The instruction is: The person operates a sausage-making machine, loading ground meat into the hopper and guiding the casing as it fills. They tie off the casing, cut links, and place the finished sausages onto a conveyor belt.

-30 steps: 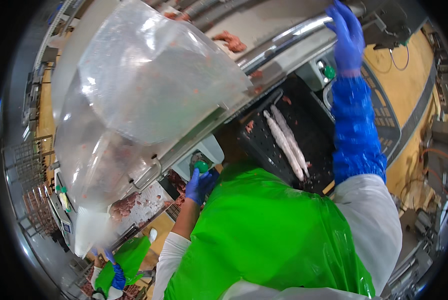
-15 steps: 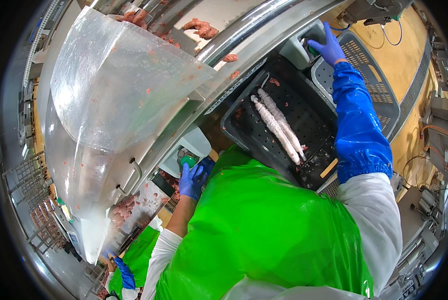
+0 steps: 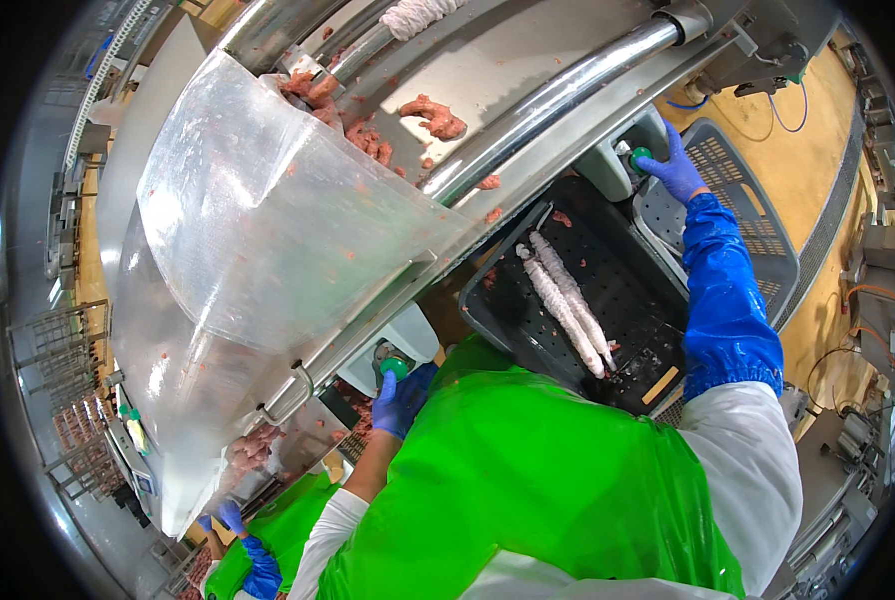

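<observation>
My right hand (image 3: 676,170), in a blue glove, reaches a green push button (image 3: 640,158) in a grey housing on the machine's side, fingers apart. My left hand (image 3: 396,405) is at a second green button (image 3: 395,367) lower left, fingers apart against it. Between them sits a black perforated crate (image 3: 643,340) holding two pale, wrinkled rolls (image 3: 558,305). Above, red meat pieces (image 3: 433,117) lie on the steel machine (image 3: 518,145) beside a clear plastic guard (image 3: 288,220). A pale wrinkled sleeve (image 3: 418,16) sits on a tube at the top.
A grey perforated basket (image 3: 768,230) stands right of the crate, on or near the yellow floor (image 3: 818,110). At lower left a co-worker (image 3: 268,560) in a green apron and blue gloves works by more meat (image 3: 253,450). Steel racks (image 3: 68,400) stand farther left.
My right hand has come down from high on the steel rail to the green button. My left hand stays by its button. The view shifted, bringing the sleeve on the tube into sight.
</observation>
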A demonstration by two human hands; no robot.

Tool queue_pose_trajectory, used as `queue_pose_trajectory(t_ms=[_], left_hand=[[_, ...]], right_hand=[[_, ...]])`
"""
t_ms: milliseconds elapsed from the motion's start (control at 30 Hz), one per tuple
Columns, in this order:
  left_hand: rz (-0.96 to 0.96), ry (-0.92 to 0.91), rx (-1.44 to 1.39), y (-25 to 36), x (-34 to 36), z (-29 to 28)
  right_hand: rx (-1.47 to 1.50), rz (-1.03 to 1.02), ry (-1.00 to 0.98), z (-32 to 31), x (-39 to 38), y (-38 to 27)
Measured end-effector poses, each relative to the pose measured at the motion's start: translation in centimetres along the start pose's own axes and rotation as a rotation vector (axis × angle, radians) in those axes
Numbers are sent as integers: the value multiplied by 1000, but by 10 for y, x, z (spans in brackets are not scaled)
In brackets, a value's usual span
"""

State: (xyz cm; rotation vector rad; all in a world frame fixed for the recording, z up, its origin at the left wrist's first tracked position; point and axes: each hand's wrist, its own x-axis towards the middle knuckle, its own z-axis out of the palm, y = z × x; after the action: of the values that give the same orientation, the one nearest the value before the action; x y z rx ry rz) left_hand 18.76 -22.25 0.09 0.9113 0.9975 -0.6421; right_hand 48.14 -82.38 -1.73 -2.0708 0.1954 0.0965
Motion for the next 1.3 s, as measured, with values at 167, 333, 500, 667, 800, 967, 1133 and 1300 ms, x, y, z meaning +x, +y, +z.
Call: queue_pose_trajectory(t_ms=[167, 333, 500, 667, 800, 967, 1133, 1300], left_hand=[[1, -14, 85, 10, -10, 19], [-14, 22, 17, 18, -22, 34], [30, 57, -20, 10, -13, 21], [64, -70, -63, 2, 0, 3], [3, -359, -226, -11, 26, -28], [-20, -333, -172, -9, 44, -42], [-7, -266, 75, 3, 16, -21], [-101, -36, 80, 1, 17, -54]], right_hand=[[44, -54, -21, -1, 6, 11], [45, -13, -19, -1, 4, 14], [59, 9, -33, -2, 4, 1], [58, 31, -36, -2, 3, -7], [96, 21, -87, -7, 9, 2], [110, 19, -99, -7, 6, -3], [-134, 62, -20, -4, 4, -6], [-617, -428, 475, 30, -63, -34]])
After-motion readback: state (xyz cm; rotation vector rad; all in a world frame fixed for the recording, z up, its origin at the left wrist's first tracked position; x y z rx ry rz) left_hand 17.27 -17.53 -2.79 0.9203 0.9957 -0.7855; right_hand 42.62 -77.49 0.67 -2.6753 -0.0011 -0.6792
